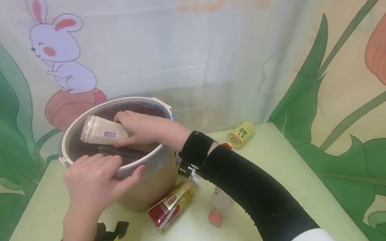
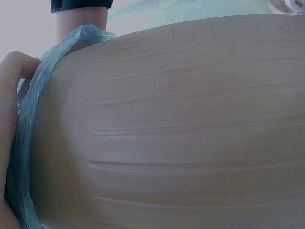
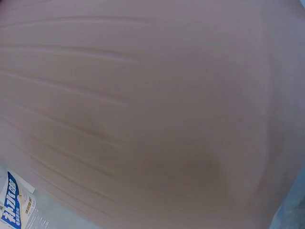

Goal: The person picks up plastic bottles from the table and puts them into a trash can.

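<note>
A beige trash can [image 1: 149, 187] lined with a thin bluish plastic bag [image 2: 35, 100] stands on the table's left half. My left hand [image 1: 93, 180] grips its near rim, fingers over the inside and thumb along the outside. Inside the mouth, my right hand [image 1: 141, 129] holds a cream-coloured bottle [image 1: 101, 131] around one end. The bottle lies on its side, its barcode facing up and its ribbed end pointing left. Below it, a clear plastic piece with some red shows in the can. In both wrist views the can's ribbed wall fills most of the picture.
On the pale green table [image 1: 265, 160] lie a red-labelled bottle [image 1: 173, 204] against the can, a small pink-capped bottle [image 1: 220, 204] and a yellow-labelled bottle [image 1: 242, 132] near the back edge. A blue-and-white-labelled bottle [image 3: 18, 202] lies beside the can. A printed curtain [image 1: 211, 60] hangs behind.
</note>
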Motion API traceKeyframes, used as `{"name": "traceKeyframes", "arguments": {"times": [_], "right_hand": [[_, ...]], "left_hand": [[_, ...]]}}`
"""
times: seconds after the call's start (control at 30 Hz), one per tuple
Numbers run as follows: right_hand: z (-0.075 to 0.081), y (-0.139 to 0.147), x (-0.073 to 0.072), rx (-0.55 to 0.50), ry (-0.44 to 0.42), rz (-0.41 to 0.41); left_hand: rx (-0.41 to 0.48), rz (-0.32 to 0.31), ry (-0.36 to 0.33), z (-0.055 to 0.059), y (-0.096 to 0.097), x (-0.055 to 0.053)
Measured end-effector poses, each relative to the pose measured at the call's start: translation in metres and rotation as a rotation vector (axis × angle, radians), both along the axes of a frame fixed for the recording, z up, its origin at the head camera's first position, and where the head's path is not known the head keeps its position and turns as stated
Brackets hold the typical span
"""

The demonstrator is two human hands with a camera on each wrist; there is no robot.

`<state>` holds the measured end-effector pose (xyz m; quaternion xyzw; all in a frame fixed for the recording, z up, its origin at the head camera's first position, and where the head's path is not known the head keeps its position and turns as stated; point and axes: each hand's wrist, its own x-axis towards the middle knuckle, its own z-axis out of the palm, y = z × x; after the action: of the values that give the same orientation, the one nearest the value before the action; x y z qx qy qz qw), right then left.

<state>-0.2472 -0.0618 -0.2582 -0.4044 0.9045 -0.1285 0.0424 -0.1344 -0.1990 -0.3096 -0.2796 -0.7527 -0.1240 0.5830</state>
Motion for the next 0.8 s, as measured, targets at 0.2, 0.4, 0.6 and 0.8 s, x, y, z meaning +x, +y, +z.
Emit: {"name": "traceKeyframes", "arguments": {"times": [0.2, 0.4, 0.6, 0.8], "right_hand": [[-0.003, -0.015, -0.005, 0.058, 0.028, 0.034], [-0.004, -0.031, -0.004, 0.129, 0.055, 0.042], [-0.002, -0.031, -0.002, 0.140, 0.083, 0.044], [-0.002, -0.030, -0.004, 0.098, 0.065, 0.042]], "left_hand": [[0.017, 0.019, 0.004, -0.001, -0.009, 0.003], [0.034, 0.045, -0.009, 0.000, -0.018, 0.008], [0.032, 0.039, 0.002, 0.001, -0.019, 0.008], [0.029, 0.030, 0.016, 0.002, -0.019, 0.007]]}}
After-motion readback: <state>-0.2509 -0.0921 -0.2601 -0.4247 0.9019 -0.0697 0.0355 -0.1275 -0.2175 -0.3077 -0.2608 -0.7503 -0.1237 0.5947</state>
